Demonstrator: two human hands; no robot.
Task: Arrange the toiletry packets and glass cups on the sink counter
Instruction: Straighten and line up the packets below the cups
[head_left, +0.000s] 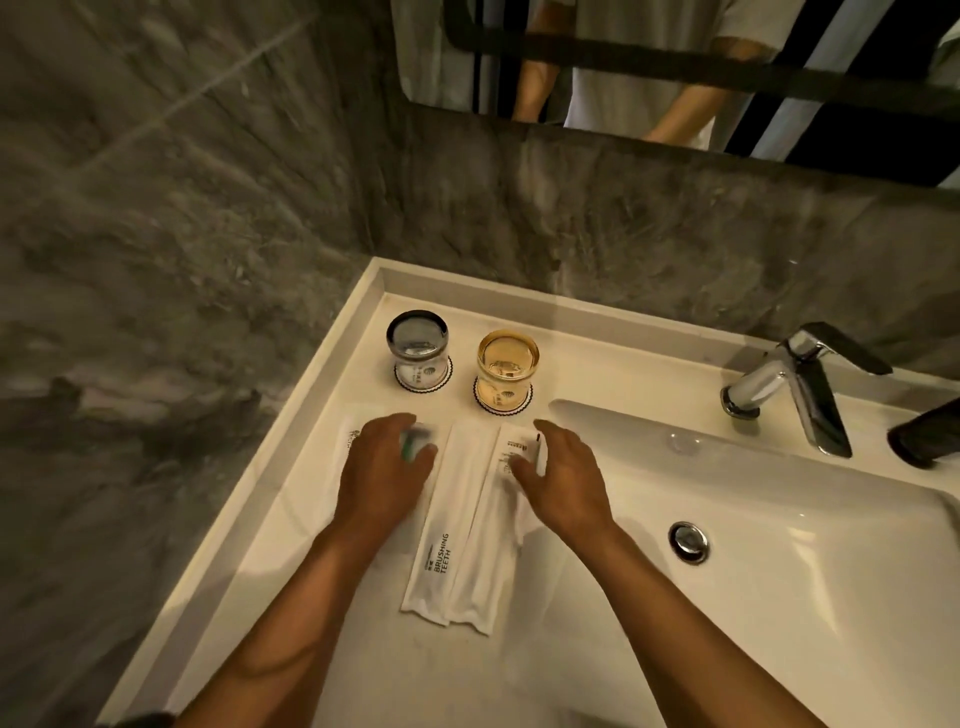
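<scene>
Two upturned glass cups stand on round coasters at the back of the white counter: a grey cup on the left, an amber cup to its right. In front of them lie white toiletry packets side by side. The middle packet reads "BRUSHING TEETH". My left hand rests palm down on the left packet, with a small blurred green-tipped item at its fingertips. My right hand lies with fingers spread on the right packet.
The sink basin with its drain lies to the right, and a chrome faucet stands behind it. A dark object sits at the right edge. Grey stone walls enclose the counter; a mirror hangs above.
</scene>
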